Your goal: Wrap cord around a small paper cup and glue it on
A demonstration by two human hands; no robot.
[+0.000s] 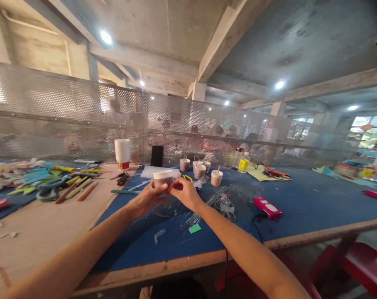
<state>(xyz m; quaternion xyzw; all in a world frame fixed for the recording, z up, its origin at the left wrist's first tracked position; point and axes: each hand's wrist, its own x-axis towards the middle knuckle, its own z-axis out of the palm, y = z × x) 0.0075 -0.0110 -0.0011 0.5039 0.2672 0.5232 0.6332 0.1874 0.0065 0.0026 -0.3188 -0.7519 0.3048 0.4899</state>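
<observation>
Above the blue table, my left hand [150,198] is wrapped round a small paper cup [162,178] with a white rim and a greyish-brown side. The fingers of my right hand [185,190] are pinched together at the cup's right side; whatever lies between them is too small to make out. Beyond my hands stand several similar small cups [199,170], some with loop handles. Another cup [216,177] has a stick poking out of it. Clear thin strips and a coil of cord [226,207] lie to the right below my right hand.
Scissors [51,189] and several long-handled tools lie at left beside coloured scraps. A stack of white paper cups [122,153] stands behind. To the right are a yellow-labelled bottle [243,162] and a pink device [267,207] with a cord. A perforated metal screen [172,120] rises behind the table.
</observation>
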